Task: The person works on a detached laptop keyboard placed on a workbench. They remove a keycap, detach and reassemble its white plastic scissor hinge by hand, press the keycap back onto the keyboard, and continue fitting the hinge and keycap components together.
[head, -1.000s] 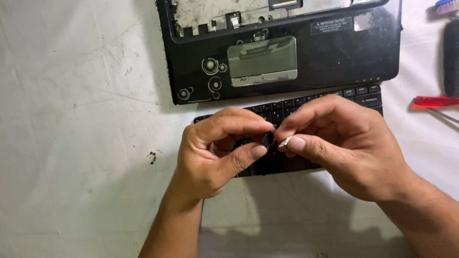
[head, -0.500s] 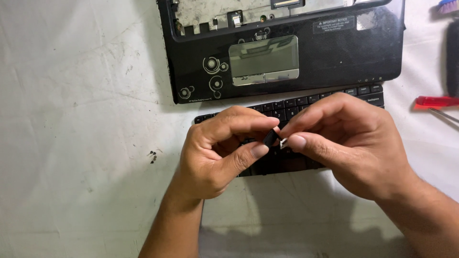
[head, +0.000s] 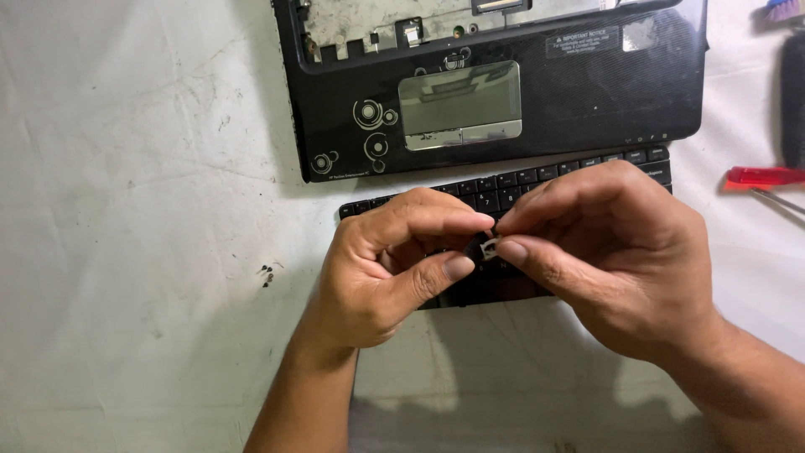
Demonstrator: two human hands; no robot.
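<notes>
A detached black laptop keyboard [head: 537, 178] lies on the white work surface, largely covered by my hands. My left hand [head: 386, 260] and my right hand [head: 612, 252] meet above its middle, fingertips pinched together on a small black key cap with a white clip [head: 485, 247]. Behind the keyboard lies the black laptop palm-rest shell [head: 579, 92] with a silver touchpad [head: 459, 105] and an empty keyboard bay.
A red-handled screwdriver [head: 765, 178] lies at the right edge, with a dark object [head: 792, 96] beyond it. A few tiny dark screws [head: 267, 274] sit on the white surface [head: 134, 210] to the left of my left hand.
Both hands stay over the keyboard with only slight finger shifts around the small key piece. Nothing else has moved.
</notes>
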